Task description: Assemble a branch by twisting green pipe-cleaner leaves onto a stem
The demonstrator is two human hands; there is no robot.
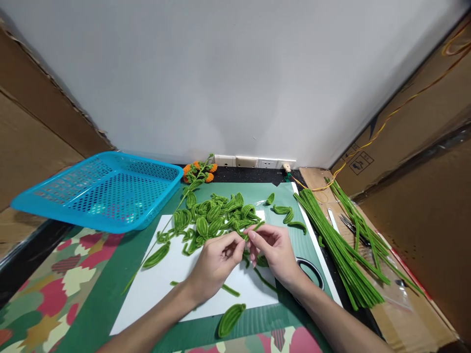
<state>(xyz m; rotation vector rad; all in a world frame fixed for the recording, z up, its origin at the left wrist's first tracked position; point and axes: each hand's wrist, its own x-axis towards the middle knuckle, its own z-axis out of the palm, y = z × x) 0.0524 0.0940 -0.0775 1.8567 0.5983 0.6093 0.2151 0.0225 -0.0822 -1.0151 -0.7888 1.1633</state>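
My left hand (pixel 217 262) and my right hand (pixel 274 250) meet over a white sheet (pixel 162 284), fingers pinched together on a green pipe cleaner (pixel 253 229) that bends between them. Just beyond my fingers lies a heap of green pipe-cleaner leaves (pixel 213 218). One finished leaf (pixel 231 318) rests near the front edge, another leaf (pixel 157 255) to the left. A short green piece (pixel 231 290) lies beside my left wrist.
A blue perforated basket (pixel 106 189) sits tilted at the back left. A bundle of straight green pipe cleaners (pixel 338 245) lies right, with scissors (pixel 355 230) beside it. An orange-flowered stem (pixel 198 172) rests by the wall sockets (pixel 253 162). Cardboard walls flank both sides.
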